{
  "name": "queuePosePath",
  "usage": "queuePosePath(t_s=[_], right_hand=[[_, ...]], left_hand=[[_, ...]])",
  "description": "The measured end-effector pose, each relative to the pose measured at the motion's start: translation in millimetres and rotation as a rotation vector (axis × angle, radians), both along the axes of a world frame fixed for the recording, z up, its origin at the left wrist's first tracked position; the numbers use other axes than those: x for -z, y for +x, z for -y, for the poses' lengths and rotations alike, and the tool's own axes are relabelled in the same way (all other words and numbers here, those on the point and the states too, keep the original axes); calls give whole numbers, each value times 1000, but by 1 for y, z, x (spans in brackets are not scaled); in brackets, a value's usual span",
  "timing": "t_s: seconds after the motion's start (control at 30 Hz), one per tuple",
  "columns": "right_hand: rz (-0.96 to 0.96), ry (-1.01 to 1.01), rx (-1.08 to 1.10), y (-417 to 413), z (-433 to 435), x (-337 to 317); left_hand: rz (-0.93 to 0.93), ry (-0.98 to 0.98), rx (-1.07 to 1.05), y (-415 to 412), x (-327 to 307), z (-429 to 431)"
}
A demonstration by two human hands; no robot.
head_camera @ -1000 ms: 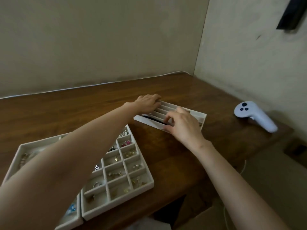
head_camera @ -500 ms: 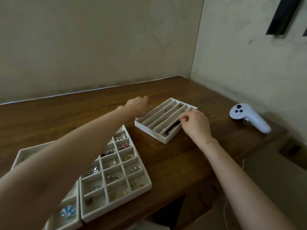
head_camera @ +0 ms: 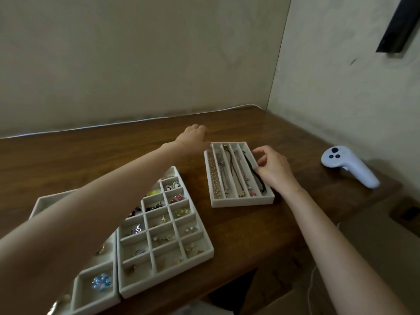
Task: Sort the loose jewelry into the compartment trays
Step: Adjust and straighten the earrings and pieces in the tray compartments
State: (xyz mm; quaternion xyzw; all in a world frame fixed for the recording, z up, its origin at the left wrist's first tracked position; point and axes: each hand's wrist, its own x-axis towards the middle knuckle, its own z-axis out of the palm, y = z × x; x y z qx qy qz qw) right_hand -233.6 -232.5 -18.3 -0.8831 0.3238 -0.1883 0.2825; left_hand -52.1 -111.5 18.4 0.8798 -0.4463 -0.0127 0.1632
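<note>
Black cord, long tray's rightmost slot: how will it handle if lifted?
Probably floppy: the black cord lies curved along its slot in the long tray. Likely light, being thin. It may snag, since it bunches at the near end.

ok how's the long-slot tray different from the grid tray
The slotted tray has a few long narrow lanes; the grid tray is cut into many small square cells. The slotted tray holds chains and cords laid lengthwise; the grid tray holds small pieces like earrings. The right hand grips the slotted tray's right wall; no hand holds the grid tray. Both are pale, shallow and sit on the wooden table.
</note>
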Motion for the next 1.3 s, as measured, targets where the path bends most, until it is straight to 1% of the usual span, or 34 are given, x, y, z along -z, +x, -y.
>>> queuePosePath(t_s=[0.17,0.37,0.53,0.67,0.8,1.13,1.3], right_hand=[[-67,79,-140,-12,-3,-10],[-116,193,-235,-22,-11,-17],[-186,260,-333,-26,-19,-18],[-188,284,-339,-26,-23,-15],[-191,280,-344,-25,-24,-16],[-202,242,-373,-27,-30,-21],[-209,222,-372,-26,-32,-23]], left_hand=[[60,51,43,3,13,-7],[55,163,55,-2,20,-22],[95,176,43,-7,16,-33],[109,193,38,-9,14,-39],[82,206,34,-9,13,-44],[94,217,63,-9,10,-54],[259,221,11,-15,11,-55]])
